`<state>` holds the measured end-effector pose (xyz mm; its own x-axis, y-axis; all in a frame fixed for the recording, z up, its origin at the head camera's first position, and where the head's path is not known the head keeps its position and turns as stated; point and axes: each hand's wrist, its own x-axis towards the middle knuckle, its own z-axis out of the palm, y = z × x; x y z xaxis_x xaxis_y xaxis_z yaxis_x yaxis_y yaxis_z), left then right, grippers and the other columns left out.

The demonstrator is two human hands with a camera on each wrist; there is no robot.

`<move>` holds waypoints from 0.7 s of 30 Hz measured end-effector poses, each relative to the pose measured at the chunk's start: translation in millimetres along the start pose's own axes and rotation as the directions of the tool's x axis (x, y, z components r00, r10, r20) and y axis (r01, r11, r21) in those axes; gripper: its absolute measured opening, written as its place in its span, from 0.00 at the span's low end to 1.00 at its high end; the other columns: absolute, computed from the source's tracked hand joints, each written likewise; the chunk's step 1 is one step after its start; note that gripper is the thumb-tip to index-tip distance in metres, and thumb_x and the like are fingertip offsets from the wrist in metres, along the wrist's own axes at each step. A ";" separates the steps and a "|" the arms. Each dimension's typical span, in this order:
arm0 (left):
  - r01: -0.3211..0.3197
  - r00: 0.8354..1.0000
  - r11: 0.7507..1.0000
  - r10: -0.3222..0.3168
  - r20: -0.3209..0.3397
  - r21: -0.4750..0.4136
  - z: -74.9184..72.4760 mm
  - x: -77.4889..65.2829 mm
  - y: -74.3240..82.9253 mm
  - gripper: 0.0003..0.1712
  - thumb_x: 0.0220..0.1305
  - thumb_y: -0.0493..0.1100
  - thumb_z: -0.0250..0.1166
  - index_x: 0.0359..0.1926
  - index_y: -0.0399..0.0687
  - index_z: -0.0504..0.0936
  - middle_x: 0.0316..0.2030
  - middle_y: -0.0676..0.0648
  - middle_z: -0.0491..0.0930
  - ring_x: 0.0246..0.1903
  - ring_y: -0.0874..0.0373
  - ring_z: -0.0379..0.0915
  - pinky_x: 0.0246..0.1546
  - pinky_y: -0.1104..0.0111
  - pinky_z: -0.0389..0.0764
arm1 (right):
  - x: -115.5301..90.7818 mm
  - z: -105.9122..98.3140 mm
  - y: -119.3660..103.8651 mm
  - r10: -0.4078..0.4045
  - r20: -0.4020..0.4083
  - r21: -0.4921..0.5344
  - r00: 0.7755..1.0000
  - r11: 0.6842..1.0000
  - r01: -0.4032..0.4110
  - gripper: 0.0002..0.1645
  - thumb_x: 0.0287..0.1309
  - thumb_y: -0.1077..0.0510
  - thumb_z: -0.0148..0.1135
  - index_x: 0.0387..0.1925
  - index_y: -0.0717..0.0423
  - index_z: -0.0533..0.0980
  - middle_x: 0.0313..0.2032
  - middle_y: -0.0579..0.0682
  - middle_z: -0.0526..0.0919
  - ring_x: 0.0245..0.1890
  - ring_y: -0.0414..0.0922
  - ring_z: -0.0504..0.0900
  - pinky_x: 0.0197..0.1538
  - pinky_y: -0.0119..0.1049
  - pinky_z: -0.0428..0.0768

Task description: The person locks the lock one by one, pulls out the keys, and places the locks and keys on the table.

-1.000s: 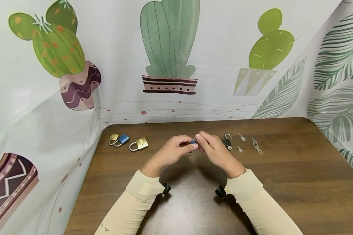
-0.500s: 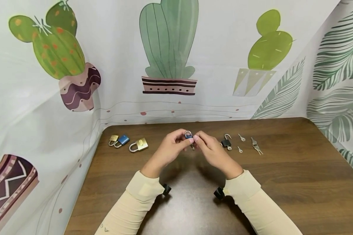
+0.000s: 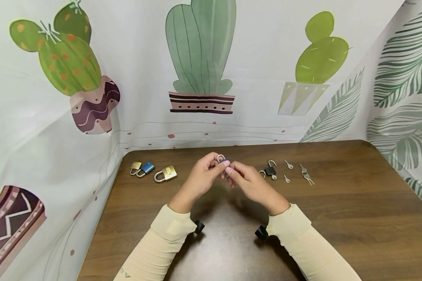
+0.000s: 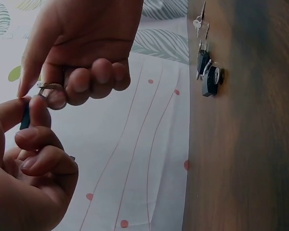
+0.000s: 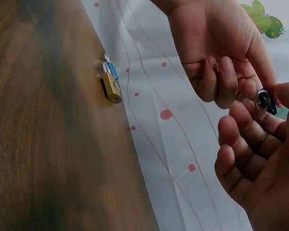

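A small blue padlock (image 3: 222, 160) with its silver shackle up is pinched between the thumb and fingers of my left hand (image 3: 205, 175), above the table's far half. Its body shows dark in the left wrist view (image 4: 25, 116), mostly covered by fingertips. My right hand (image 3: 251, 181) meets it from the right, thumb and forefinger pinching a small metal key (image 4: 49, 86) at the padlock's lower end. How deep the key sits in the lock is hidden. In the right wrist view, a round metal part (image 5: 263, 100) shows against the dark lock body.
On the left lie a small brass padlock (image 3: 136, 168), a blue padlock (image 3: 146, 168) and a larger brass padlock (image 3: 169, 172). Right of my hands are a black padlock (image 3: 270, 171), a partly hidden shackle (image 3: 262, 173), loose keys (image 3: 289, 164) and a key bunch (image 3: 306, 175).
Both hands have shifted slightly left with the padlock. Its shackle has turned to point up and away. The metal piece hanging below it half a second ago is now covered by the right fingers.
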<state>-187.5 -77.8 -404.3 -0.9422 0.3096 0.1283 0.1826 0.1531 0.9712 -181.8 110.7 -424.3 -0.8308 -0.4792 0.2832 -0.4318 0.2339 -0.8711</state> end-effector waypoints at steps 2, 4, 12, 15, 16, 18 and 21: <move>-0.010 1.000 1.000 0.010 0.005 -0.017 0.5 0.0 -0.8 0.11 0.73 0.47 0.63 0.37 0.45 0.75 0.23 0.49 0.75 0.28 0.57 0.74 0.37 0.67 0.78 | -0.1 0.9 -1.3 -0.006 0.003 0.036 1.000 0.999 0.006 0.16 0.79 0.56 0.46 0.35 0.57 0.76 0.27 0.54 0.81 0.27 0.44 0.80 0.35 0.39 0.83; -0.006 1.000 0.998 0.007 0.013 -0.056 1.4 0.0 -0.8 0.11 0.74 0.47 0.62 0.37 0.44 0.74 0.23 0.49 0.74 0.28 0.57 0.73 0.36 0.67 0.78 | -0.2 1.5 -2.3 -0.007 0.002 0.067 1.000 0.998 0.007 0.16 0.79 0.57 0.46 0.35 0.57 0.77 0.26 0.54 0.81 0.26 0.44 0.80 0.34 0.38 0.83; 0.022 0.999 0.995 -0.019 0.032 -0.100 2.4 0.0 0.0 0.11 0.75 0.45 0.60 0.39 0.42 0.73 0.24 0.49 0.76 0.23 0.59 0.69 0.24 0.74 0.70 | -1.4 4.0 -9.6 0.039 -0.027 0.111 0.999 0.993 -0.035 0.16 0.78 0.58 0.48 0.34 0.61 0.76 0.23 0.54 0.78 0.25 0.41 0.77 0.32 0.35 0.79; 0.017 0.999 0.994 -0.011 0.053 -0.108 2.4 -0.1 0.7 0.11 0.76 0.45 0.58 0.40 0.42 0.72 0.23 0.50 0.77 0.22 0.59 0.71 0.23 0.74 0.71 | -1.7 5.2 -12.3 0.060 -0.044 0.126 0.997 0.991 -0.054 0.18 0.78 0.58 0.48 0.33 0.64 0.75 0.21 0.54 0.75 0.24 0.42 0.76 0.32 0.33 0.78; 0.014 0.998 0.994 -0.007 0.060 -0.109 2.3 -0.1 0.9 0.11 0.77 0.45 0.57 0.40 0.42 0.72 0.23 0.50 0.77 0.21 0.59 0.71 0.23 0.73 0.71 | -1.6 5.7 -13.0 0.065 -0.049 0.131 0.997 0.990 -0.058 0.18 0.78 0.58 0.48 0.33 0.65 0.75 0.21 0.54 0.75 0.23 0.43 0.76 0.32 0.33 0.78; 0.008 0.997 0.994 0.000 0.072 -0.108 2.3 -0.3 1.3 0.11 0.77 0.46 0.56 0.41 0.42 0.72 0.22 0.51 0.77 0.20 0.57 0.73 0.22 0.73 0.70 | -1.4 6.3 -13.9 0.075 -0.056 0.144 0.996 0.987 -0.067 0.19 0.78 0.58 0.48 0.32 0.66 0.75 0.21 0.55 0.74 0.22 0.44 0.75 0.31 0.33 0.77; -0.001 0.997 0.994 0.010 0.078 -0.110 2.3 -0.6 1.4 0.11 0.78 0.45 0.55 0.41 0.42 0.71 0.21 0.52 0.78 0.19 0.55 0.75 0.22 0.73 0.70 | -1.1 7.0 -14.8 0.084 -0.062 0.154 0.994 0.985 -0.074 0.19 0.78 0.58 0.48 0.32 0.64 0.75 0.21 0.56 0.74 0.22 0.44 0.75 0.29 0.33 0.77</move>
<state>-186.0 -75.6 -403.4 -0.9156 0.3833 0.1217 0.1514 0.0482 0.9873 -172.0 101.8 -414.5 -0.8845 -0.4041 0.2332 -0.3100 0.1355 -0.9410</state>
